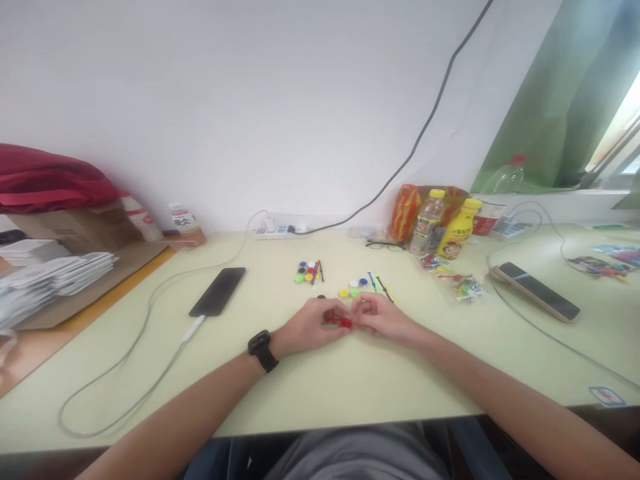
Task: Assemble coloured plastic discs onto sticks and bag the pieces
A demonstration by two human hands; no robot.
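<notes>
Left hand [311,327] grasps the small red piece [344,323], fingers curled over it and thumb below. I cannot tell whether the piece touches the tabletop [300,393]. Behind this hand, I note a first group of coloured discs [309,271] with thin sticks [316,273] at their right side. The red piece lies between the two hands, its right end exposed toward the opposite fingertips. Farther right, a second group of discs [354,285] lies behind the hands, near a blue stick [372,281] and a black stick [384,289]. Right hand [381,317] has its fingers bent together beside the exposed end; I cannot tell whether it pinches anything. I judge the step in hand to be close two-handed work on the piece. The next move calls for a steady left grasp and precise right fingertip alignment.
</notes>
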